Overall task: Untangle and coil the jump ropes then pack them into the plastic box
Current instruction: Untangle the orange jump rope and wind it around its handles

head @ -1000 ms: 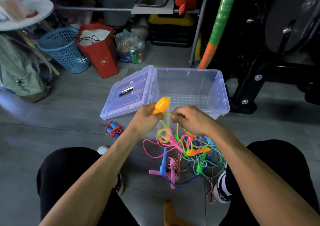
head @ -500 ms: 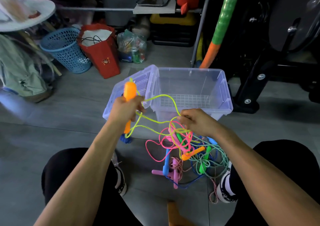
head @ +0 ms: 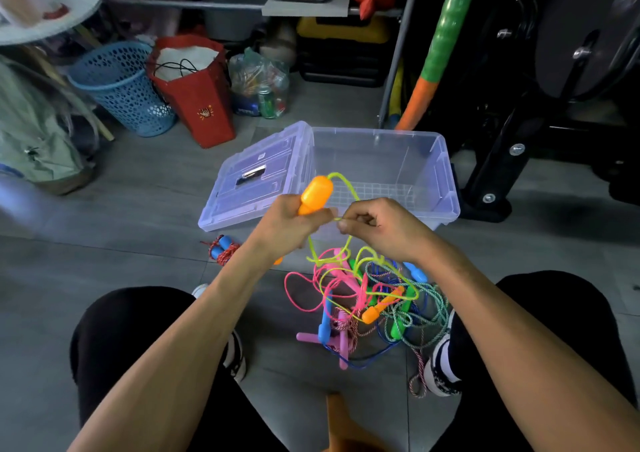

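My left hand (head: 287,230) grips an orange jump-rope handle (head: 316,193), held upright in front of the clear plastic box (head: 446,188). A yellow-green cord (head: 346,183) arcs from the handle's top to my right hand (head: 384,226), which pinches it right beside the left hand. Below my hands the cord drops into a tangled pile of jump ropes (head: 367,299) on the floor between my feet: pink, blue, green and red-white cords with pink, blue, green and orange handles. The box is open with nothing in it. Its lid (head: 256,181) leans against its left side.
A coiled red-white rope with blue handles (head: 221,249) lies left of the pile. A blue mesh basket (head: 121,88), a red paper bag (head: 197,95) and a bag of bottles (head: 259,84) stand behind. Black exercise equipment (head: 519,122) fills the right. My shoes flank the pile.
My left hand swung out to the left with the orange handle, stretching the yellow cord, then came back to meet my right hand. The right hand rose slightly, still pinching the cord.
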`<state>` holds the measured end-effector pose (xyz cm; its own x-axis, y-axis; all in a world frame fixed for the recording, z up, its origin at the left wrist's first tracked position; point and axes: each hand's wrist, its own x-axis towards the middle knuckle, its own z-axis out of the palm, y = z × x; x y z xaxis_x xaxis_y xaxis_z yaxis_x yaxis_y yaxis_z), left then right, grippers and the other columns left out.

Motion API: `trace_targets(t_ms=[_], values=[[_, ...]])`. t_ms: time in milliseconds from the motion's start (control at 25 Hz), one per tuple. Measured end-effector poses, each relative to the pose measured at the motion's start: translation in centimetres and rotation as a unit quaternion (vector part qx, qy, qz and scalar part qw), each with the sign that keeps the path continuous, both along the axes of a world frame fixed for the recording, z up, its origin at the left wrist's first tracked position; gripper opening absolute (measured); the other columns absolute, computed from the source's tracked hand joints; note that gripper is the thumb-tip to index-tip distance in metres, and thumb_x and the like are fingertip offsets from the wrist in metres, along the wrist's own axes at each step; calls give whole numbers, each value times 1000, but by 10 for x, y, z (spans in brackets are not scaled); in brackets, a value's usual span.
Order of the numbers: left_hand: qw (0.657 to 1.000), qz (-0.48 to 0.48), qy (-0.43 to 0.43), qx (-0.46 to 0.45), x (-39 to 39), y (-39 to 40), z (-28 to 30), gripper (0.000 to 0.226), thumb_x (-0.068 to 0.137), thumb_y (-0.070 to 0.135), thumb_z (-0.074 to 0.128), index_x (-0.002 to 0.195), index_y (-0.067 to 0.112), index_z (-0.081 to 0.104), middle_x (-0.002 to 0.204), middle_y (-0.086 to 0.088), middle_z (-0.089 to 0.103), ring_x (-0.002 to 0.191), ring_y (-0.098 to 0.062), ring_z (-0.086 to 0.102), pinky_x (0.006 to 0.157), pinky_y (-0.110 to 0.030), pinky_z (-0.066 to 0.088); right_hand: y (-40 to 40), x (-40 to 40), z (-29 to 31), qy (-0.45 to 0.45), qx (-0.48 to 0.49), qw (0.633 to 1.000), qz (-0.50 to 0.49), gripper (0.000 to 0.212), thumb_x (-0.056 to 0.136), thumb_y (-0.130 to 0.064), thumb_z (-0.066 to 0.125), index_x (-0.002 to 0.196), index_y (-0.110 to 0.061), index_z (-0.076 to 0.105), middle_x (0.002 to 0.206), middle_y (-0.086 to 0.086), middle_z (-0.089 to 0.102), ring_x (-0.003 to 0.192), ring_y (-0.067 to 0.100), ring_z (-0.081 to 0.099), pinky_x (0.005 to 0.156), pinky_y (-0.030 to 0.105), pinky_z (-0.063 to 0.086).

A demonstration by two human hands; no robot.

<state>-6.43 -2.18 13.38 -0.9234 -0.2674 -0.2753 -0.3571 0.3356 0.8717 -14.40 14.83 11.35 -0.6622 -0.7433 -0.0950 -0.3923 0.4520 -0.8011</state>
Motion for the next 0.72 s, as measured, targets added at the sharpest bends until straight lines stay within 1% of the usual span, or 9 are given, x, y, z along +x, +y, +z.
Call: trace_targets(t_ms=[40, 120, 200, 320, 360, 480, 560, 640, 720], values=[[996, 69, 21, 46, -3, -4, 2, 34, 87, 26, 68, 61, 12, 53, 49, 4, 46, 42, -13, 41, 47, -23, 37, 5, -1, -1, -7, 9, 1000, -4, 24, 95, -26, 60, 77, -10, 64, 58, -1, 43, 54, 10, 36, 53, 27, 29], [959, 218, 87, 157, -9, -23, 7, 29, 88, 23, 67, 64, 14, 53, 49, 6, 43, 39, -11, 37, 44, -21, 35, 15, -6, -6, -5, 69, 998, 1, 27, 96, -26, 57, 73, -16, 62, 59, -6, 46, 54, 9, 40, 55, 28, 33], [943, 272, 87, 171, -10, -45, 7, 20, 88, 25, 67, 74, 13, 60, 57, 3, 49, 42, -11, 37, 47, -22, 37, 21, -8, -8, -5, 121, 993, 1, 28, 99, -28, 52, 77, -17, 66, 62, -9, 52, 55, 3, 48, 58, 29, 38], [985, 164, -40, -34, -8, -43, -9, 23, 84, 29, 69, 82, 6, 64, 61, 0, 52, 53, -18, 42, 58, -27, 39, 17, -5, 6, 8, 97, 995, -22, 32, 101, -30, 47, 83, -14, 68, 49, -13, 48, 46, -2, 46, 51, 19, 31], [990, 124, -50, -52, -7, -32, -12, 26, 83, 30, 70, 84, 5, 64, 57, 1, 48, 52, -18, 42, 56, -26, 38, 15, -4, 13, 10, 87, 996, -22, 33, 101, -31, 46, 83, -13, 68, 46, -15, 49, 45, -3, 46, 49, 16, 29], [1000, -2, -1, 3, -5, 1, -6, 24, 89, 32, 66, 86, 8, 62, 49, 8, 39, 47, -14, 38, 48, -22, 36, 11, 1, 26, 11, 84, 996, 3, 33, 102, -28, 46, 84, -13, 68, 45, -33, 49, 47, -9, 48, 50, 11, 34], [997, -78, -5, 12, -3, 12, -1, 25, 93, 33, 62, 85, 10, 64, 45, 12, 44, 49, -14, 40, 48, -21, 37, 11, 3, 27, 17, 74, 997, 8, 31, 101, -25, 48, 84, -12, 70, 46, -31, 50, 47, -6, 48, 50, 12, 33], [998, -65, -12, 25, -2, 10, 2, 28, 91, 32, 65, 71, 14, 58, 49, 10, 50, 48, -14, 43, 49, -21, 38, 16, 2, 27, 8, 51, 999, -1, 28, 99, -21, 49, 82, -12, 70, 46, -25, 50, 45, -1, 45, 48, 14, 31], [999, 15, 15, 49, -5, 0, 0, 26, 89, 28, 68, 70, 14, 58, 55, 3, 52, 47, -13, 44, 51, -23, 40, 23, -3, 27, -16, 27, 999, -17, 27, 98, -19, 50, 78, -15, 68, 45, -16, 47, 44, 3, 39, 50, 19, 29]])
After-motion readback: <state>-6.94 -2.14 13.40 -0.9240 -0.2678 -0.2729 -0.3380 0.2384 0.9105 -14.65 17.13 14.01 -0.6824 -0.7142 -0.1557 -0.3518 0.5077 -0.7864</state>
